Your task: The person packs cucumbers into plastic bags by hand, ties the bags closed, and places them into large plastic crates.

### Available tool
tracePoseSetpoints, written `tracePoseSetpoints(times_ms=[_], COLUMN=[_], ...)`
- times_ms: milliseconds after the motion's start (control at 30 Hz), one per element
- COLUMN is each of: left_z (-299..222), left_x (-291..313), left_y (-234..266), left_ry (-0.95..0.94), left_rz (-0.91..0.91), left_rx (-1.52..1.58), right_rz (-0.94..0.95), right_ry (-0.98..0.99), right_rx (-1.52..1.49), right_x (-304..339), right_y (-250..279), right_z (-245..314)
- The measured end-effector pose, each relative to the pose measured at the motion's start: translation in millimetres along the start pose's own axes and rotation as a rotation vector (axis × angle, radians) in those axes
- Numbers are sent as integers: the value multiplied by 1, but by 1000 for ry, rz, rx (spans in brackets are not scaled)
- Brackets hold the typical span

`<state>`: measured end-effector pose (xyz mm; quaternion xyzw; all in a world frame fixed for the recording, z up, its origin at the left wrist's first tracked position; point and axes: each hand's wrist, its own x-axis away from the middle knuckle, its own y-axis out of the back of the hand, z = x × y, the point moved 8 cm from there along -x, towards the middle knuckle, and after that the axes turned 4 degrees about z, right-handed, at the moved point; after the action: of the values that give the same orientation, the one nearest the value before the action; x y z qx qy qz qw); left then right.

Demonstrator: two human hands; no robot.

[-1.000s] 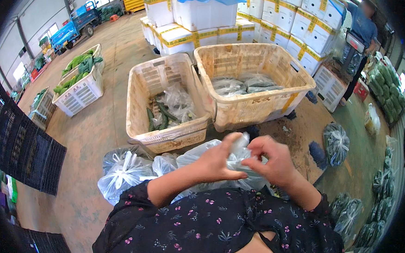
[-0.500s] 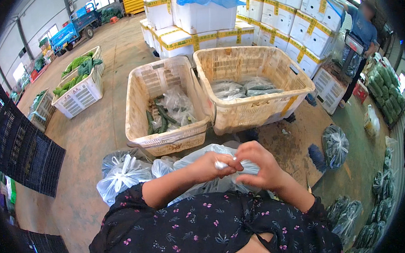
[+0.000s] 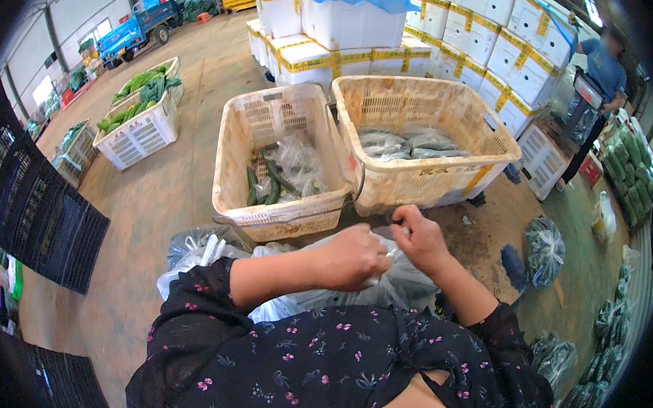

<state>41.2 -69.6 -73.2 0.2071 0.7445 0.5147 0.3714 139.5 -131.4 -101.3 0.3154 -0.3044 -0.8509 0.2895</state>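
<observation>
My left hand [image 3: 353,259] is closed in a fist over a clear plastic bag [image 3: 405,282], and a whitish bit of plastic shows below its fingers. My right hand [image 3: 420,241] is also closed, a short way to the right and a little higher; what its fingers pinch is too small to make out. The bag lies right in front of my body, with dark contents showing through. To its left rest more plastic bags, one with a twisted white top [image 3: 210,251]. Just beyond stands a cream crate [image 3: 280,224] with cucumbers [image 3: 274,178] and loose plastic inside.
A second cream crate [image 3: 425,180] holds several bagged bundles. White foam boxes [image 3: 345,27] with yellow tape are stacked behind. At right lie a filled bag [image 3: 544,251] and dark gloves [image 3: 513,268]. A person [image 3: 602,71] stands at the far right. Black mesh crates [image 3: 39,201] are at left.
My hands were together at the white plastic. Now they are apart, both closed, the left lower and the right drawn up and to the right. The view has shifted slightly.
</observation>
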Motion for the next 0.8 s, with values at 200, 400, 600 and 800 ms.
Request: tracePoseSetpoints(times_ms=[200,400,600,800], left_z=[0,7,14,43], left_x=[50,34,29,100], left_y=[-27,-33,-74,-47], left_ry=[154,315,444,786], left_rz=[-121,-459,-292,-435], left_rx=[248,72,186,561], right_rz=[89,95,235,124], right_ry=[-295,-255,-129,-209], right_rx=[-77,-587,-393,-474], right_x=[33,37,62,55], right_y=[-4,20,25,50], right_z=[-64,-1,35,6])
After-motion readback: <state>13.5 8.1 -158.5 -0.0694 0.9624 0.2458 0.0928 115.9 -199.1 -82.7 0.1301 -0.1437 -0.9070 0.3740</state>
